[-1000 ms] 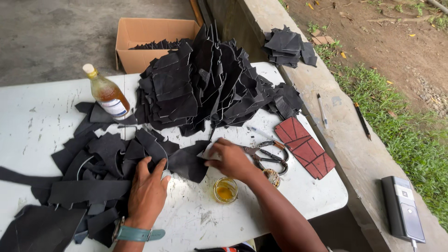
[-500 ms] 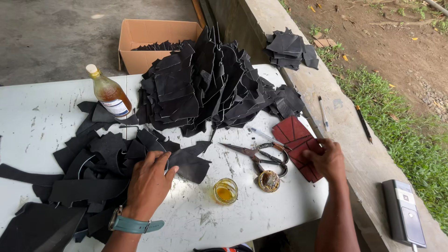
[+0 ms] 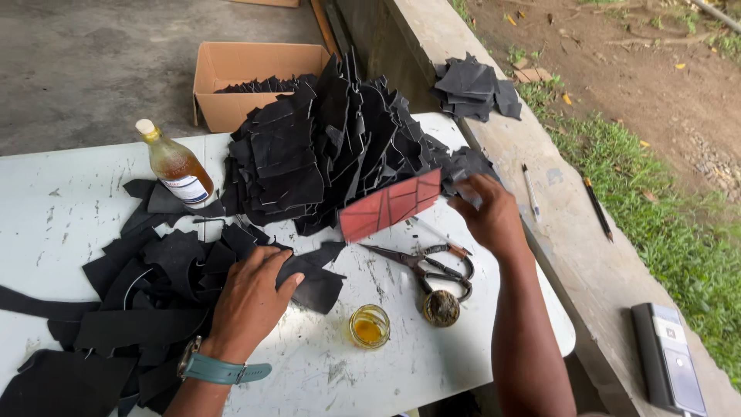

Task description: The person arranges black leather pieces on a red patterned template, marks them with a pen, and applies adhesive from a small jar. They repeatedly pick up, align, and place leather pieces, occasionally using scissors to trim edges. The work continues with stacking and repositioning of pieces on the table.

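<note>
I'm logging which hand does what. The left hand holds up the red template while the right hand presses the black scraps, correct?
Not quite: the hands are swapped. In the head view the right hand holds up the red template, and the left hand presses the black scraps.

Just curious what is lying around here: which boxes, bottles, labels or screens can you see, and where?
Cardboard box: on the floor behind the table, open, tan, holding black pieces.
Glass bottle: table's far left, amber liquid, pale cap, white label.
Flat dark device: on the concrete ledge at right, rectangular, grey panel.
</note>
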